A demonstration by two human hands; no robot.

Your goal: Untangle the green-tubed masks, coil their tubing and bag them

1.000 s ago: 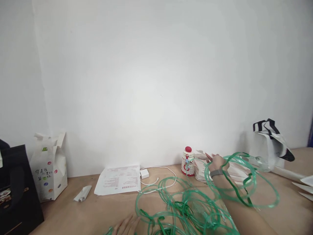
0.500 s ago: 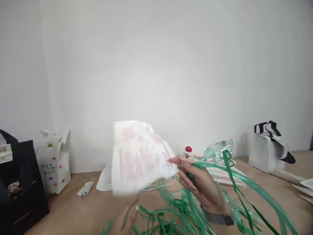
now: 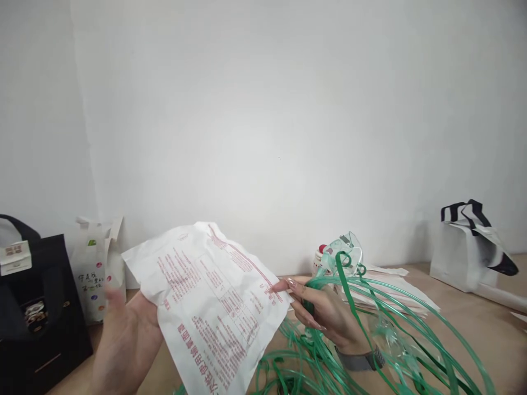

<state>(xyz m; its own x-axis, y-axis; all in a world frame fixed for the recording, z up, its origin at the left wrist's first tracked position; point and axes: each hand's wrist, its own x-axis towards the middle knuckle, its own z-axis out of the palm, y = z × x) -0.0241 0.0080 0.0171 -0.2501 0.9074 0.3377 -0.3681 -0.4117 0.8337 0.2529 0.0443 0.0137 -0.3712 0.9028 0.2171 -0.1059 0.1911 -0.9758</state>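
Note:
A white paper pouch with red print, the wrapper of a disposable oxygen mask, is held up tilted in front of me. My right hand pinches its right edge between thumb and fingertips. The same hand is closed round green oxygen tubing, and a clear green oxygen mask with a green strap sticks up behind it. My left hand lies open, palm up, at the pouch's lower left; its thumb stands apart and its fingertips are hidden behind the paper. Whether the pouch holds anything I cannot tell.
Tangled green tubing covers the table's front middle. Behind my right hand lie several flat printed pouches and a red-topped white item. A black bag and white bag stand left, another white bag right.
The pouch has swung lower and now shows its print sharply. My left hand has risen from the tubing to the pouch's lower left. The mask has shifted left with my right hand.

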